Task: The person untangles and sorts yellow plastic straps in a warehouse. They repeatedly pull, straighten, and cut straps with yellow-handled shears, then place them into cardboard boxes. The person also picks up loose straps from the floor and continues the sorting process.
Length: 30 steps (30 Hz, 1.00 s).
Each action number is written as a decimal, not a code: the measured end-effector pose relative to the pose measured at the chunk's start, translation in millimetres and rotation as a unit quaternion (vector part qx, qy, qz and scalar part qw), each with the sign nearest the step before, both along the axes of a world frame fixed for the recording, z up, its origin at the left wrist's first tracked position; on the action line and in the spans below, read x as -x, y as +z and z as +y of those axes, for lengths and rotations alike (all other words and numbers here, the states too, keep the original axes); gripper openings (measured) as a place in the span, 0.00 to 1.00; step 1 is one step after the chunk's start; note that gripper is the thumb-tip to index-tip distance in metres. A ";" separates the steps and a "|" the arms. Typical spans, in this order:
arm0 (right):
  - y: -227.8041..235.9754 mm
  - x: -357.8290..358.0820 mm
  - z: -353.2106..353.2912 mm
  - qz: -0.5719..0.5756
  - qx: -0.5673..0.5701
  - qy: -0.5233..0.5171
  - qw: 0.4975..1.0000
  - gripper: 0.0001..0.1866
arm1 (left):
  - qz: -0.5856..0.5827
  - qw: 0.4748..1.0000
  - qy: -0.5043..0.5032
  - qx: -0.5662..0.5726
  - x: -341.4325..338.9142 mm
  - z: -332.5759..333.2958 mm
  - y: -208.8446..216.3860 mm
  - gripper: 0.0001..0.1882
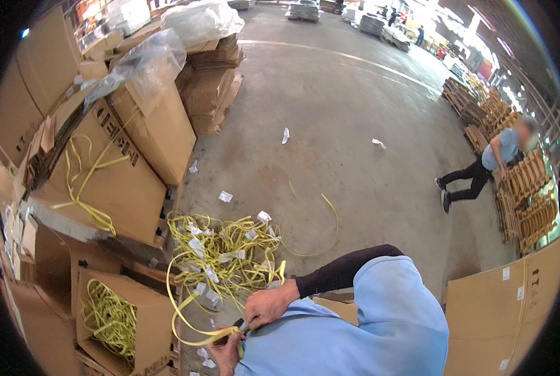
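My right hand, below a black sleeve, is closed in front of my light blue shirt. Close by it and lower, my left hand is closed round a yellow strap, which loops out to the left and back to my fingers. Between the two hands shows a small dark and grey object, partly covered by fingers; its kind is unclear. Just beyond my hands, a tangled heap of yellow straps with white paper tags lies on the floor.
At the lower left, an open cardboard box holds more yellow strapping. Large cartons and stacked cardboard stand at left. A big carton is at right. Another person leans on stacked wooden pallets.
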State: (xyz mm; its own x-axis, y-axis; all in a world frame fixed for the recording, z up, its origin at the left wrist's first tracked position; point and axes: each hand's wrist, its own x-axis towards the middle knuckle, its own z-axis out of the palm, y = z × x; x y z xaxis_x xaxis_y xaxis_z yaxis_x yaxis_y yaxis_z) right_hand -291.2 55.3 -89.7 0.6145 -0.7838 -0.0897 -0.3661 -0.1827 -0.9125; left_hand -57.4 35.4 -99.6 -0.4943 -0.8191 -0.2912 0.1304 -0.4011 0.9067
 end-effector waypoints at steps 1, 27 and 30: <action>5.5 -6.2 2.9 0.003 0.054 -0.031 0.998 0.13 | -0.016 1.000 -0.010 0.008 3.2 -2.9 1.5 0.08; 50.0 -9.1 -67.0 -0.081 0.005 -0.041 0.996 0.12 | -0.043 0.985 0.106 0.126 7.0 -73.2 64.2 0.11; 50.9 -17.9 -72.8 -0.184 -0.045 -0.107 0.976 0.17 | -0.109 0.985 0.077 0.107 5.7 -74.9 61.5 0.09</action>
